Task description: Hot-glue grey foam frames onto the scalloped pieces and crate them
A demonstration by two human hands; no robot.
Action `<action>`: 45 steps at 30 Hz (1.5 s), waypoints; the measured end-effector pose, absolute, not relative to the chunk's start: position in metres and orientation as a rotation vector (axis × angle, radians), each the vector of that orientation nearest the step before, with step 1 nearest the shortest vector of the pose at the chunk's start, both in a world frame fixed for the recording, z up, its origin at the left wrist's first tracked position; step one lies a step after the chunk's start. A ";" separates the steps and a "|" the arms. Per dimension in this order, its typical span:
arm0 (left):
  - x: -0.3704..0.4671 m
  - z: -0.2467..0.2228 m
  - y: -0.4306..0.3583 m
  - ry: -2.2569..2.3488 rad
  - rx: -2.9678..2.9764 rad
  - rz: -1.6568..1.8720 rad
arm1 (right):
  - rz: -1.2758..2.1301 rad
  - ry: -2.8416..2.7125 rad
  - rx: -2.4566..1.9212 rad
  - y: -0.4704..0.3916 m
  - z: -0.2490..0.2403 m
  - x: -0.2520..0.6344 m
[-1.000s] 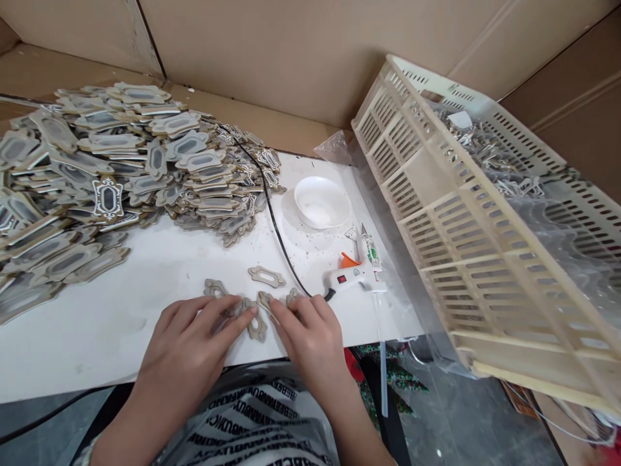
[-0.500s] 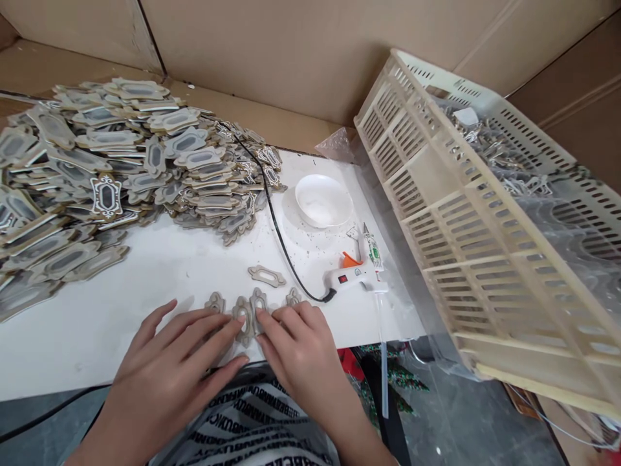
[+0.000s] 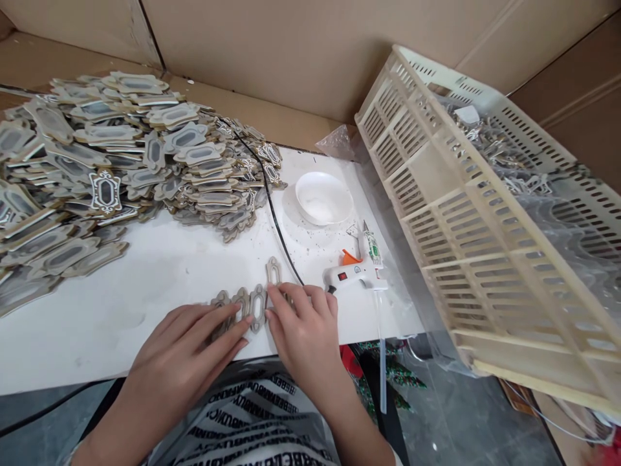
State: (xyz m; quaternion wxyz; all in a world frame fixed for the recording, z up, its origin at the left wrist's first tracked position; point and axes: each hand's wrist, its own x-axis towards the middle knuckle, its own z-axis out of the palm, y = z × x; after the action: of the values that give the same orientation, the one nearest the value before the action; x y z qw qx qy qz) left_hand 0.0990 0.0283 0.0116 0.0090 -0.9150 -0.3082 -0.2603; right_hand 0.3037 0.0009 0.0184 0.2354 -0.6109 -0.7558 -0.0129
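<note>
Small grey frame-shaped pieces with scalloped ends and oval openings stand side by side in a short row near the table's front edge. My left hand (image 3: 187,343) lies over the row's left end, fingers stretched out and touching the pieces, partly covering them. Beside its fingertips is an uncovered frame piece (image 3: 258,308). My right hand (image 3: 306,329) has thumb and index finger at the lower end of another frame piece (image 3: 273,270), which points away from me, a little above the row. Behind the right fingers, more of the row is hidden.
A large heap of similar frame pieces (image 3: 111,136) covers the table's back left. A white bowl (image 3: 324,199) and a white glue gun (image 3: 354,274) with a black cord (image 3: 275,220) are on the right. Beyond them a cream plastic crate (image 3: 436,200) leans, holding metal parts and plastic bags.
The loose frame piece that lay crosswise is now turned lengthwise under my right fingers. My right hand has shifted slightly right and away from me; the left stays over the row.
</note>
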 end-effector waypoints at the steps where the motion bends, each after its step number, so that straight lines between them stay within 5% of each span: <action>1: 0.100 0.012 0.029 -0.959 -2.853 -0.807 | -0.014 -2.071 -1.674 -0.001 0.019 0.303; 45: 0.105 0.018 0.040 -1.061 -2.812 -0.818 | 0.067 -1.987 -1.694 -0.015 0.008 0.314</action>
State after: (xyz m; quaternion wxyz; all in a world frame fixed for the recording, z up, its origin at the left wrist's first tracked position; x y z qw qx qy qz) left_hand 0.1045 0.0400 0.0185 0.0136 -0.9027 -0.3405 -0.2626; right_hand 0.3136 -0.0148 0.0082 0.2620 -0.6259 -0.7342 0.0247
